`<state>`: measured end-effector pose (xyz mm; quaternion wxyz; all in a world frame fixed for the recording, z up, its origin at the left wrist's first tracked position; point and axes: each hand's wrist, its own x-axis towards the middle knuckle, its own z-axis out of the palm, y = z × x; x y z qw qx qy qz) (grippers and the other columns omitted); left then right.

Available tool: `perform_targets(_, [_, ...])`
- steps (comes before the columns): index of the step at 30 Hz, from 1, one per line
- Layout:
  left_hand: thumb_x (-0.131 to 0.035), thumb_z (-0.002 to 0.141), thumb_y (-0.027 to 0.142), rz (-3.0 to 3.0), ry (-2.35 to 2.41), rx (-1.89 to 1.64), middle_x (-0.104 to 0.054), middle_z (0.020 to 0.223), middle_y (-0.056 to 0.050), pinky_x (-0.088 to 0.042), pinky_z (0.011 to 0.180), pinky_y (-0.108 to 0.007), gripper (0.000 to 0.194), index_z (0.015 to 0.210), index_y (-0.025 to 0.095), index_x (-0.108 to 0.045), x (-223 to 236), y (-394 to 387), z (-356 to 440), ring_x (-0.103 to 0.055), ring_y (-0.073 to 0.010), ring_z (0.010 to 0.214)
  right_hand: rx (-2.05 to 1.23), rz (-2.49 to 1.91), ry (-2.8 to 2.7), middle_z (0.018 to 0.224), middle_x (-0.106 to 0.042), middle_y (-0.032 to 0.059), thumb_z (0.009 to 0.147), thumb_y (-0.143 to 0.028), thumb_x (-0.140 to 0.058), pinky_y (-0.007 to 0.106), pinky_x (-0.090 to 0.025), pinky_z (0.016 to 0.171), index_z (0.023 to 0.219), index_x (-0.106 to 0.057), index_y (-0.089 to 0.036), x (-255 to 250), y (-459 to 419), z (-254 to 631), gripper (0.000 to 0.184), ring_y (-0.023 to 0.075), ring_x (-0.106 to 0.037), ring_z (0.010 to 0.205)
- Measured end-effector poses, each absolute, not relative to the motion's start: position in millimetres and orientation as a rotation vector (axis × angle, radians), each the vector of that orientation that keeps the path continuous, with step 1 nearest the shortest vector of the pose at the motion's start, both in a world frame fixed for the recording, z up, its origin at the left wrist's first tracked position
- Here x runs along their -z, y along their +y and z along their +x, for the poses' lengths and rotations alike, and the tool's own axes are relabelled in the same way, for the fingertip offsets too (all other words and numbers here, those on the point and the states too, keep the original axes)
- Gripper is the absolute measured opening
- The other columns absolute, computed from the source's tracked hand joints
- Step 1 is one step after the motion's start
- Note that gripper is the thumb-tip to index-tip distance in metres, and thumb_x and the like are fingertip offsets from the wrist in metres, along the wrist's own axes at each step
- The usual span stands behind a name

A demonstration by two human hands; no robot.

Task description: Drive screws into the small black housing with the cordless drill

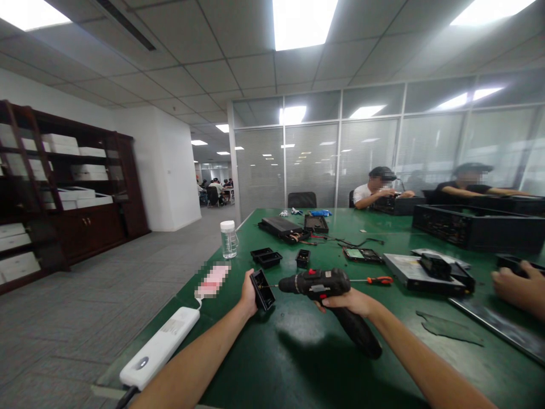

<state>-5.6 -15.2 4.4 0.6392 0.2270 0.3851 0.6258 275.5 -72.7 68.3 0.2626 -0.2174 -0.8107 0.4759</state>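
My left hand (248, 293) is closed on a small black plastic part (262, 289), holding it upright just above the green table (298, 363). My right hand (347, 301) grips a black cordless electric screwdriver (327, 287). The tool lies level, and its bit points left into the black part. Both forearms reach in from the bottom edge.
Similar black parts (266, 257) and a red-handled screwdriver (377, 280) lie beyond. A plastic bottle (229, 238) and a white power bank (159, 346) sit near the table's left edge. Opened black devices (430, 272) lie at right, near another person's hand (517, 287). Two people sit at the far end.
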Motion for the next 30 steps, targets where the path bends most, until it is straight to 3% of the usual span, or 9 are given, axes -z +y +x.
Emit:
perform_targets(7, [-0.052,0.072,0.058,0.531,0.891,-1.423,-0.055,0.056,-0.001,-0.046,0.053,-0.032,0.04,0.067,0.018,-0.054,-6.8,-17.6,-5.3,-0.054,-0.018,0.049,-1.263,-0.598,-2.234,0.077,-0.059,0.0063,0.078,-0.045,-0.06,0.033,-0.041,0.08,0.084,-0.062,-0.011,-68.2,-70.3,276.5,0.035,0.0189,-0.054,0.078])
perform_targets(14, [-0.048,0.074,0.059,0.523,0.906,-1.405,-0.056,0.054,-0.002,-0.046,0.052,-0.032,0.042,0.066,0.018,-0.055,-7.4,-18.0,-4.4,-0.055,-0.0188,0.048,-1.259,-0.637,-2.161,0.082,-0.063,0.0109,0.081,-0.041,-0.059,0.035,-0.041,0.083,0.086,-0.067,-0.018,-77.7,-86.4,274.3,0.024,0.0225,-0.058,0.082])
perform_targets(30, [-0.051,0.073,0.057,0.489,0.882,-1.41,-0.057,0.057,-0.002,-0.046,0.053,-0.032,0.04,0.067,0.018,-0.056,-8.2,-18.6,-4.2,-0.055,-0.0187,0.05,-1.216,-0.68,-2.248,0.084,-0.063,0.0104,0.082,-0.045,-0.055,0.036,-0.041,0.087,0.086,-0.067,-0.021,-84.5,-89.2,274.3,0.027,0.024,-0.057,0.086])
